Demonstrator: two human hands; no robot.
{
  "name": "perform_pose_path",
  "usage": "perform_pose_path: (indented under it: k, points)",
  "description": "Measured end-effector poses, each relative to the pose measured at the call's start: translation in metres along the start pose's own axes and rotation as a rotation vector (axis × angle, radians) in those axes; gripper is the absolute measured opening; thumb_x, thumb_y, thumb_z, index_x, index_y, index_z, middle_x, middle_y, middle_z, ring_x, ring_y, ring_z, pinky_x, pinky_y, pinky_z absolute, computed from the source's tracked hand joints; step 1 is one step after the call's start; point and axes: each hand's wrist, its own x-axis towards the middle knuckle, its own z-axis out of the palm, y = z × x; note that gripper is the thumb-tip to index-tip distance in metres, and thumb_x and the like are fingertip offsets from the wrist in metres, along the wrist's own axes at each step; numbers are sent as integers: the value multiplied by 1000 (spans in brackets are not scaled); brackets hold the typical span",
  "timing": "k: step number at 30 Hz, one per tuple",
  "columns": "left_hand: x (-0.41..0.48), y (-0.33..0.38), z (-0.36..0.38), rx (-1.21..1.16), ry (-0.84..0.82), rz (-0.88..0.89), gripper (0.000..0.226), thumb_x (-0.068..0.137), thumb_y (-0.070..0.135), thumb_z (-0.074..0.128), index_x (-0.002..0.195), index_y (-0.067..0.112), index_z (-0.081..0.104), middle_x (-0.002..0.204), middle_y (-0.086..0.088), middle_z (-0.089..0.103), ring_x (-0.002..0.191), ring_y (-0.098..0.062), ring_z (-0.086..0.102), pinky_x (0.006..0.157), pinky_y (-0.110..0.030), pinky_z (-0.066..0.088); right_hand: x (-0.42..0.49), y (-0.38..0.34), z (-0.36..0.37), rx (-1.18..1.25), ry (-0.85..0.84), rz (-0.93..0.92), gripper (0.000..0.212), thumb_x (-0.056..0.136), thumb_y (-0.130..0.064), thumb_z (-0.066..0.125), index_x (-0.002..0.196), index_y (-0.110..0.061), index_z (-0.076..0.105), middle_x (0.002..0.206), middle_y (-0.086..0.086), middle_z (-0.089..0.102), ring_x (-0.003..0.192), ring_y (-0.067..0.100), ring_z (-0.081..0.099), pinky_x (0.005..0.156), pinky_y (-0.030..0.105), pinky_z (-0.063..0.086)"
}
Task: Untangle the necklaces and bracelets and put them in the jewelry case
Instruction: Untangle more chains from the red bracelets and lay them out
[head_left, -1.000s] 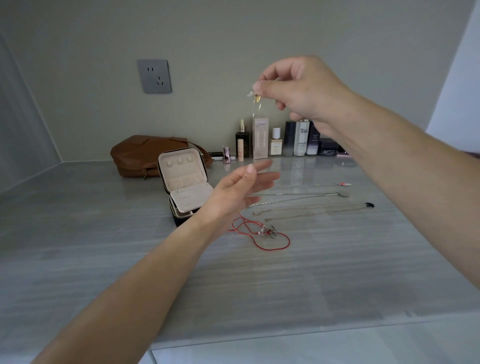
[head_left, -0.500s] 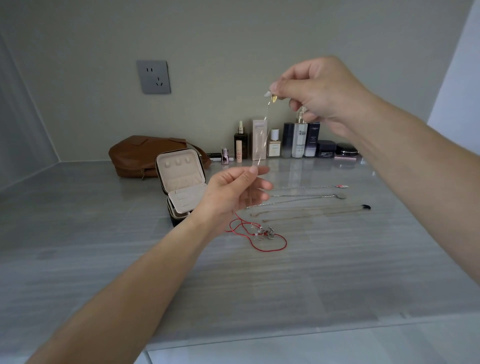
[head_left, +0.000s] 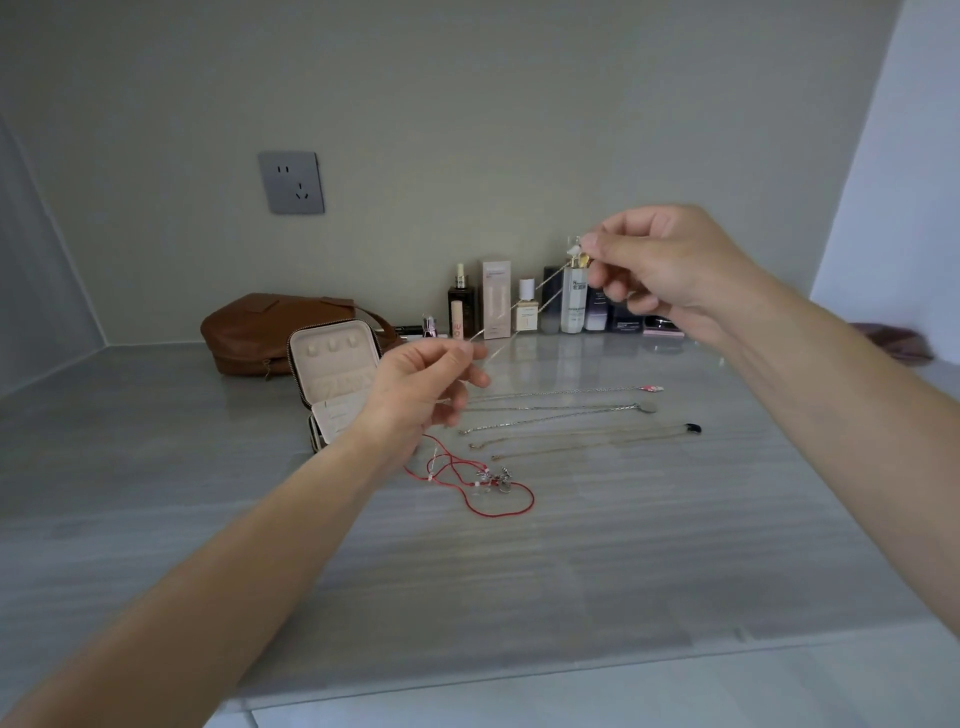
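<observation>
A thin gold necklace (head_left: 524, 306) with a small pendant is stretched in the air between my hands. My right hand (head_left: 670, 265) pinches its pendant end, up and to the right. My left hand (head_left: 426, 384) pinches the lower end, just in front of the open jewelry case (head_left: 332, 374), whose beige lid stands upright. On the counter to the right lie three straightened chains: one with a pink charm (head_left: 566, 391), one with a round silver pendant (head_left: 561, 413), one with a black end (head_left: 592, 435). A tangled red cord bracelet (head_left: 483, 480) with silver charms lies nearer me.
A brown leather bag (head_left: 260, 327) rests behind the case. Several cosmetic bottles and boxes (head_left: 540, 306) line the back wall. A grey wall socket (head_left: 292, 182) is above them. A dark pouch (head_left: 893, 343) lies far right. The grey counter's front edge (head_left: 519, 680) runs below.
My right hand has come down and to the right with the pendant end. My left hand has closed on the chain's lower end, so the necklace now slants taut between both hands.
</observation>
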Motion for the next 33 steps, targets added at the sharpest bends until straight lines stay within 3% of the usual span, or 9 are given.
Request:
perform_pose_path:
  k: [4, 8, 13, 18, 20, 23, 27, 30, 33]
  points:
    - [-1, 2, 9, 91, -7, -15, 16, 92, 15, 52, 88, 11, 67, 68, 1, 71, 43, -7, 50, 39, -19, 40, -8, 3, -14, 135, -36, 83, 7, 86, -10, 60, 79, -12, 59, 55, 1, 68, 43, 5, 56, 35, 14, 27]
    - [-5, 3, 17, 88, -21, -14, 14, 90, 14, 55, 87, 14, 69, 80, 4, 73, 52, -7, 57, 43, -21, 48, -6, 3, -22, 120, -36, 96, 6, 83, -8, 62, 77, -8, 61, 58, 5, 69, 42, 5, 54, 35, 13, 27]
    - [-17, 0, 19, 111, -87, -23, 11, 75, 21, 65, 72, 24, 75, 88, 9, 74, 70, -8, 65, 54, -26, 55, 0, -2, -24, -143, -118, 13, 9, 83, -3, 62, 78, -11, 61, 68, 6, 67, 50, 7, 50, 34, 12, 28]
    - [-24, -3, 20, 212, -153, -55, 13, 77, 20, 66, 71, 26, 76, 94, 14, 72, 91, -7, 65, 82, -37, 52, 1, -12, -23, -387, -181, -105, 11, 87, -6, 59, 90, -12, 68, 72, -1, 64, 57, 4, 52, 40, 7, 34]
    - [-25, -1, 23, 287, -179, -53, 12, 82, 25, 63, 77, 26, 75, 99, 14, 70, 99, -5, 63, 88, -33, 48, 1, -16, -22, -463, -190, -161, 14, 87, -7, 59, 92, -15, 70, 72, -4, 63, 57, 1, 53, 44, 4, 36]
    - [-21, 5, 34, 340, -122, 25, 12, 89, 23, 57, 90, 27, 68, 97, 17, 67, 91, 6, 60, 84, -18, 44, -1, -21, -19, -499, -221, -206, 16, 85, -4, 61, 92, -16, 70, 70, -3, 64, 48, -4, 53, 45, 2, 34]
    - [-7, 25, 54, 188, -38, 85, 22, 96, 20, 45, 111, 21, 61, 99, 11, 66, 97, -5, 59, 86, -22, 42, -2, -27, -16, -531, -244, -223, 13, 81, -3, 64, 86, -14, 69, 67, 3, 64, 44, -4, 50, 43, 3, 34]
    - [-1, 36, 67, 43, -124, 9, 24, 98, 27, 39, 104, 23, 62, 102, 4, 69, 102, -13, 62, 92, -34, 39, -3, -30, -15, -558, -253, -235, 14, 80, -4, 65, 83, -17, 71, 63, 1, 62, 45, -4, 50, 43, 3, 33]
    - [-1, 35, 72, -63, -196, 4, 23, 96, 26, 44, 92, 21, 66, 86, 3, 73, 86, -15, 68, 86, -34, 43, -4, -31, -16, -566, -243, -246, 16, 79, -4, 65, 84, -17, 73, 58, -6, 61, 46, -6, 51, 44, 3, 34]
